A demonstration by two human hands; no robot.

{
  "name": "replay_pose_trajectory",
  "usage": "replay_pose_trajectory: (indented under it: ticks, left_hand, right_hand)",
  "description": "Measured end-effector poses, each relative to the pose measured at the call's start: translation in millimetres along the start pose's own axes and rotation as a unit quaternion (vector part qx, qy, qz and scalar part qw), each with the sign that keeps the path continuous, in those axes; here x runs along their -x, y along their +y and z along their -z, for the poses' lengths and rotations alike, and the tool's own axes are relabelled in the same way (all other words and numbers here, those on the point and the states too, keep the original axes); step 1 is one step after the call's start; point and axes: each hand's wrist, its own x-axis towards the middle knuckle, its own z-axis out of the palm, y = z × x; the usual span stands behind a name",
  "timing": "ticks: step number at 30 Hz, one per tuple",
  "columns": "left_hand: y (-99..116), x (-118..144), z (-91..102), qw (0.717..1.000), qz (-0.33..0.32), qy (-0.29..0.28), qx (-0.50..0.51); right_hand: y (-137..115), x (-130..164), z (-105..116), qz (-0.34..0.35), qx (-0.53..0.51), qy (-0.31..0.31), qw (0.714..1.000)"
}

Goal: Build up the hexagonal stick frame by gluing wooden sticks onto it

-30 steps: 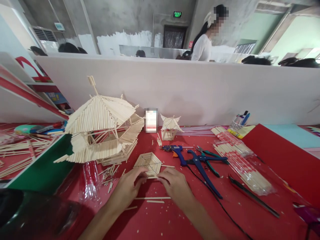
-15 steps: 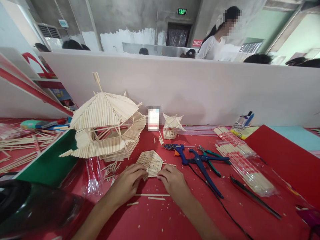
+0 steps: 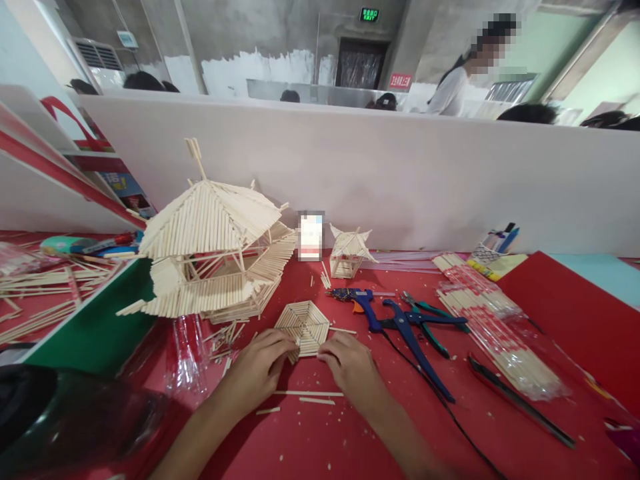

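Observation:
A small many-sided panel of thin wooden sticks (image 3: 306, 327), laid in rings round its centre, is on the red table before me. My left hand (image 3: 267, 363) is closed with its fingertips on the panel's lower left edge. At the lower right edge, the bent fingers of my right hand (image 3: 349, 363) grip the panel too. My fingers partly cover its near corners. Just below lie a long loose stick (image 3: 309, 393) and a shorter stick (image 3: 317, 401). Another stick (image 3: 343, 330) touches or lies close to the panel's right side.
A large stick pavilion (image 3: 215, 253) stands behind left, a small pavilion (image 3: 349, 255) behind. To the right lie a blue glue gun (image 3: 367, 308), a blue cutter (image 3: 413, 343), green-handled pliers (image 3: 433, 333), a dark tool (image 3: 520, 400) and bagged sticks (image 3: 500, 340). A dark bottle (image 3: 65, 420) is front left.
The view has shifted slightly, moving the table contents a little to the right. My hands keep their places on the panel. Beyond the partition, a person has moved right.

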Motion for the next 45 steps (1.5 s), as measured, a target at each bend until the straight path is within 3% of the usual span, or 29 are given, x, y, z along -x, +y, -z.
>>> replay_pose_trajectory:
  ticks: [13, 20, 30, 45]
  left_hand:
    - [-3, 0, -2.2, 1.000, 0.011, 0.000, 0.021]
    - [10, -6, -12.3, 0.996, 0.081, 0.021, -0.010]
    - [7, -11, -21.1, 0.990, 0.131, 0.043, -0.017]
    - [12, -28, -8.3, 0.986, 0.167, -0.024, 0.010]
  right_hand:
    - [0, 0, -4, 0.022, 0.028, -0.006, 0.999]
    - [0, 0, -3, 0.007, 0.011, -0.010, 1.000]
    - [-1, -1, 0, -0.031, 0.008, -0.005, 0.999]
    - [6, 4, 4, -0.033, -0.029, -0.017, 0.999]
